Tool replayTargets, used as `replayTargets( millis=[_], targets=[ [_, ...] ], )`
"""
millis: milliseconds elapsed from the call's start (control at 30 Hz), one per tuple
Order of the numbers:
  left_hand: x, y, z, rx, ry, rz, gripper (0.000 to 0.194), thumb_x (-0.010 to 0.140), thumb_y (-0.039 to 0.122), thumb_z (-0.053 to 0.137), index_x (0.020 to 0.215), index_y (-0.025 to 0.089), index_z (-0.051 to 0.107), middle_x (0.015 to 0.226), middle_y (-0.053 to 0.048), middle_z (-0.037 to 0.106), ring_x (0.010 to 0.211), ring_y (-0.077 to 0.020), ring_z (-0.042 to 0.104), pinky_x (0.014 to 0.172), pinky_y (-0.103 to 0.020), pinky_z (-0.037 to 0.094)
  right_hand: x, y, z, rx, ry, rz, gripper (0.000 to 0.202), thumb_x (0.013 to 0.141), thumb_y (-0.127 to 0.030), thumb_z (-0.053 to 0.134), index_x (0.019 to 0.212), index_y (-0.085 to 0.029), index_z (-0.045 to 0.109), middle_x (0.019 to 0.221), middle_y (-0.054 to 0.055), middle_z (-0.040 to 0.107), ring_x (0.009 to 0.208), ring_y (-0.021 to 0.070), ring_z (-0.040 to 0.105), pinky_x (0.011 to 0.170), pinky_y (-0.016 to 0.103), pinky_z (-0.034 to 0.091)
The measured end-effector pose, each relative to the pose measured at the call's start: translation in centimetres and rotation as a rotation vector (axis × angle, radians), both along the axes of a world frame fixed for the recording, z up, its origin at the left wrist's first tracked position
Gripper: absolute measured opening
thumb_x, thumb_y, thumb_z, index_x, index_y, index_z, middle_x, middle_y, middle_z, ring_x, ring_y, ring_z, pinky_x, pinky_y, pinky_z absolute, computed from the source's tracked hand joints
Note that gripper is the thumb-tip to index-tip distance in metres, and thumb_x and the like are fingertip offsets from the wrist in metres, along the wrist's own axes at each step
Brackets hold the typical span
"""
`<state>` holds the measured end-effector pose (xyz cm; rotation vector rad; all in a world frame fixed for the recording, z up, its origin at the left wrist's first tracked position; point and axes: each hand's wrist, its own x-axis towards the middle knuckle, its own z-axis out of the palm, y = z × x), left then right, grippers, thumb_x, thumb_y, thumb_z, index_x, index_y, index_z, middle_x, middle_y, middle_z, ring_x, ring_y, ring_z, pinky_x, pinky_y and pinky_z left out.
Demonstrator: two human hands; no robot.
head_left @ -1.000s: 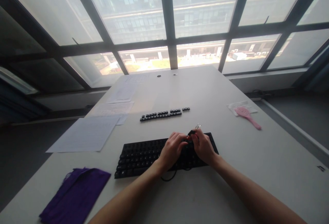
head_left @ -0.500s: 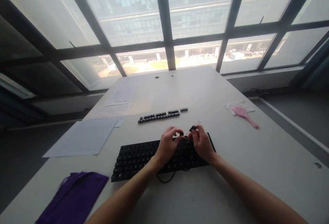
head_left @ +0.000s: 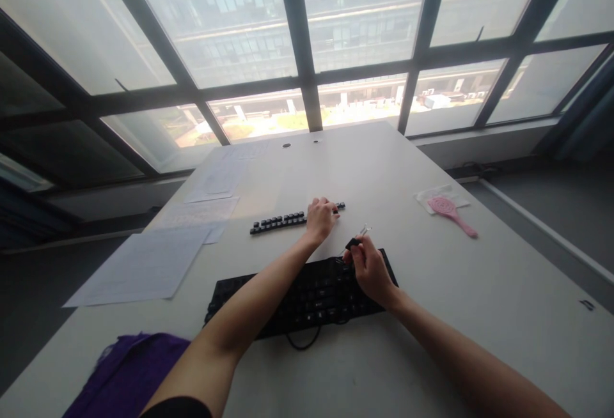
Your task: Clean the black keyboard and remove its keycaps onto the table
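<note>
A black keyboard [head_left: 316,296] lies on the white table, with a cable looping out at its near edge. Beyond it, black keycaps [head_left: 278,222] stand in rows. My left hand [head_left: 321,218] is at the right part of these rows, its fingers pinched on a small black keycap near the fingertips. Over the keyboard's far right part, my right hand [head_left: 369,268] is closed on a small black-handled tool [head_left: 354,243] with thin wire ends. The forearms cover parts of the keyboard.
Paper sheets [head_left: 139,264] lie along the table's left side, and a purple cloth [head_left: 127,373] sits at the near left. On the right, a pink hairbrush [head_left: 451,213] rests partly on a white wrapper [head_left: 422,197]. Large windows stand behind the table.
My left hand has moved away from the right hand and forward to the keycap rows, carrying a keycap. My right hand stays over the keyboard with the tool. The view has shifted slightly.
</note>
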<state>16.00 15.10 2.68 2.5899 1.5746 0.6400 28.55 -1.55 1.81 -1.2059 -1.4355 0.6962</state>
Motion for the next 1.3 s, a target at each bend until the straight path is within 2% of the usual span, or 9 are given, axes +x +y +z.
replayTargets(
  millis=[400, 533, 633, 733, 833, 933, 1033, 1167, 1300],
  targets=[
    [-0.2, 0.4, -0.5, 0.002, 0.002, 0.058, 0.01, 0.082, 0.029, 0.077, 0.091, 0.024, 0.076, 0.106, -0.007, 0.062, 0.108, -0.0272, 0.05, 0.093, -0.039, 0.043, 0.0, 0.0, -0.1, 0.011, -0.003, 0.009, 0.007, 0.1, -0.028, 0.043, 0.097, -0.024, 0.048, 0.075, 0.0, 0.068, 0.069, 0.0178, 0.066, 0.072, 0.03, 0.048],
    [-0.4, 0.1, 0.0, 0.008, -0.023, 0.051, 0.014, 0.084, 0.03, 0.076, 0.097, 0.024, 0.075, 0.105, -0.008, 0.062, 0.107, -0.0269, 0.051, 0.093, -0.039, 0.044, 0.0, 0.0, -0.2, 0.025, 0.004, 0.003, 0.008, 0.1, -0.029, 0.043, 0.097, -0.024, 0.049, 0.075, 0.0, 0.068, 0.069, 0.0181, 0.066, 0.072, 0.03, 0.049],
    [-0.7, -0.7, 1.0, 0.03, -0.058, 0.038, 0.015, 0.084, 0.028, 0.075, 0.098, 0.023, 0.075, 0.105, -0.008, 0.063, 0.106, -0.0267, 0.052, 0.094, -0.039, 0.044, 0.1, 0.1, -0.2, 0.021, 0.041, -0.039, 0.01, 0.1, -0.031, 0.044, 0.095, -0.024, 0.05, 0.076, 0.001, 0.068, 0.068, 0.0178, 0.065, 0.07, 0.03, 0.049],
    [-1.2, -2.8, 2.1, 0.049, -0.098, 0.008, 0.016, 0.086, 0.022, 0.073, 0.101, 0.022, 0.074, 0.104, -0.007, 0.064, 0.103, -0.0256, 0.052, 0.094, -0.038, 0.044, 0.3, 0.2, 0.0, 0.029, 0.086, -0.103, 0.011, 0.101, -0.031, 0.044, 0.095, -0.023, 0.051, 0.076, 0.001, 0.067, 0.067, 0.0173, 0.063, 0.067, 0.028, 0.049],
    [-1.9, -6.5, 2.7, 0.034, -0.131, -0.064, 0.017, 0.089, 0.016, 0.065, 0.103, 0.022, 0.073, 0.104, -0.006, 0.065, 0.099, -0.0233, 0.053, 0.095, -0.037, 0.044, 0.5, 0.2, 0.3, 0.043, 0.051, -0.11, 0.013, 0.101, -0.03, 0.043, 0.093, -0.023, 0.051, 0.072, -0.001, 0.063, 0.064, 0.0167, 0.06, 0.066, 0.028, 0.047],
    [-2.7, -10.5, 2.2, -0.021, -0.157, -0.119, 0.019, 0.091, 0.013, 0.059, 0.101, 0.022, 0.072, 0.099, -0.005, 0.065, 0.097, -0.0225, 0.054, 0.092, -0.037, 0.045, 0.8, 0.2, 0.4, 0.056, -0.062, -0.043, 0.012, 0.1, -0.026, 0.043, 0.093, -0.023, 0.052, 0.07, -0.001, 0.06, 0.064, 0.0164, 0.058, 0.066, 0.028, 0.045],
    [-3.4, -13.5, 1.3, -0.084, -0.188, -0.124, 0.021, 0.091, 0.011, 0.055, 0.098, 0.022, 0.072, 0.095, -0.005, 0.065, 0.094, -0.0224, 0.054, 0.088, -0.036, 0.046, 0.9, 0.2, 0.3, 0.073, -0.16, 0.026, 0.013, 0.099, -0.022, 0.042, 0.09, -0.022, 0.051, 0.074, 0.0, 0.058, 0.066, 0.0163, 0.055, 0.066, 0.028, 0.043],
    [-3.8, -15.1, 0.6, -0.123, -0.22, -0.145, 0.023, 0.088, 0.007, 0.052, 0.094, 0.022, 0.07, 0.092, -0.005, 0.065, 0.092, -0.0223, 0.053, 0.087, -0.036, 0.046, 0.9, 0.1, 0.1, 0.067, -0.26, 0.1, 0.015, 0.098, -0.018, 0.041, 0.085, -0.023, 0.048, 0.078, 0.001, 0.056, 0.068, 0.0163, 0.052, 0.065, 0.027, 0.041],
    [-3.9, -15.4, 1.1, -0.143, -0.25, -0.189, 0.025, 0.08, 0.003, 0.053, 0.088, 0.021, 0.067, 0.094, -0.005, 0.064, 0.094, -0.0225, 0.053, 0.088, -0.036, 0.047, 1.0, -0.3, -0.1, 0.088, -0.348, 0.164, 0.017, 0.097, -0.015, 0.041, 0.085, -0.023, 0.049, 0.08, 0.001, 0.056, 0.068, 0.0164, 0.052, 0.065, 0.027, 0.041]
  ],
)
